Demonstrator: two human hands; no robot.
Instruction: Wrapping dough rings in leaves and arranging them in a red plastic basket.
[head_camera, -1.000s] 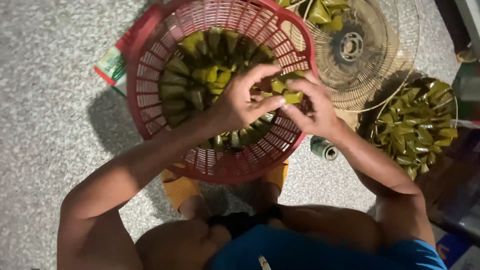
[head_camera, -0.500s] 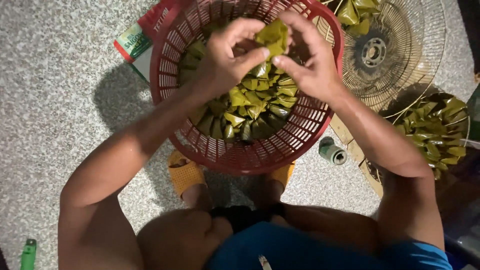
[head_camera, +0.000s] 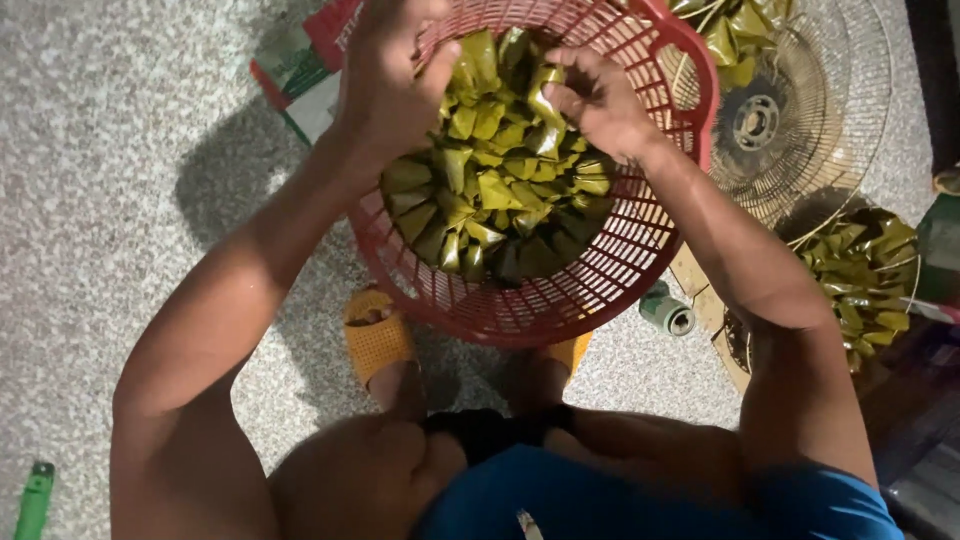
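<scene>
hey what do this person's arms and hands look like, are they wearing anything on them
Both arms are bare from shoulder to wrist, with no sleeves on the forearms. The left hand and right hand wear no gloves, and no rings, watch or bracelets show. A blue garment covers the body near the shoulders.

Home floor workspace, speckled stone floor (head_camera: 130, 200), fan grille (head_camera: 800, 110), sandals (head_camera: 378, 335)
</scene>
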